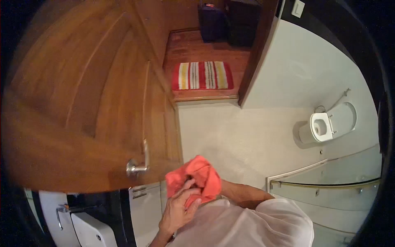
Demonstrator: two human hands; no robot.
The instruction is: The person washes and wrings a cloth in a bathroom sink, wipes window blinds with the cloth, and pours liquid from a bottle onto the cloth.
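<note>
A bunched red cloth (pixel 210 175) is held in front of my white shirt. My left hand (pixel 179 210) lies against its lower left side, fingers curled into the folds. The right forearm reaches the cloth from the right, and the cloth hides my right hand. Just left of the cloth is a brown wooden door (pixel 111 103) with a metal handle (pixel 138 164).
A striped mat (pixel 203 75) lies beyond the doorway, near dark luggage (pixel 212 24). At right are a toilet (pixel 320 126) with its lid up and a curved glass shower panel (pixel 329 173). A white sink (pixel 92 230) is at lower left.
</note>
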